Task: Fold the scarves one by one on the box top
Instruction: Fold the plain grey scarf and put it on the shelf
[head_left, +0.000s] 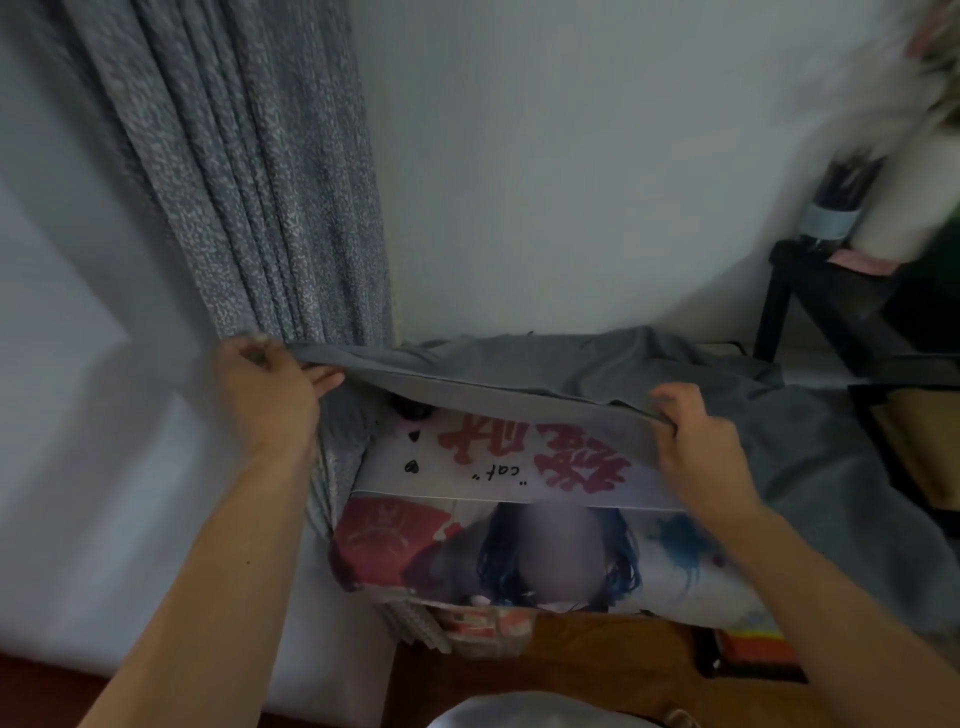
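Now the grey scarf (519, 374) stretches above the printed box top (498, 467), its near edge pinched at the left end by the curled fingers of the left hand (270, 384) and farther right by the right hand (696, 441), the rest draping off right.

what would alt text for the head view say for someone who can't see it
Both hands grip the near edge of a grey scarf, left hand and right hand spread apart, lifting it above a printed box top. A speckled grey curtain hangs behind on the left.
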